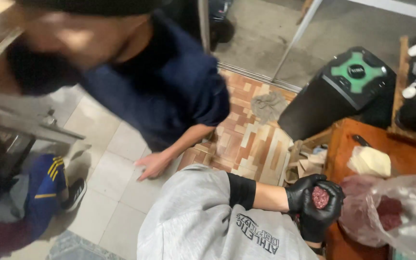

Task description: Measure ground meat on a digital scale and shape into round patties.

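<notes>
Black gloves cover both of the person's hands, which meet just off the near edge of the orange-brown tabletop [400, 154]. Between them sits a ball of ground meat [320, 197], dark red and roughly round, so it has no long axis to speak of. The left hand [305, 189] comes in from the forearm side with a black cuff and grey sleeve behind it; its fingers curl over the top and near side of the ball. The right hand [324, 212] cups it from below and from the far side. Both grips are narrow and closed around the meat, with only its upper face showing in the gap between the gloves. Neither hand is clearly nearer than the other: both touch it.

To the right of the hands, on the tabletop, lies a clear plastic bag [386, 212] with more red meat inside, just beside the right glove; its mouth cannot be made out. Beyond it rests a pale wrapped block [370, 161], and a dark knife handle [361, 140] lies near the back edge. So the bag lies to the right of the cupped ball.

Another person in a dark blue shirt [169, 82] leans in across the tiled floor [116, 178], one bare hand [152, 165] lowered, well apart from the gloved pair. A black bin with a green lid panel [347, 86] stands behind.
</notes>
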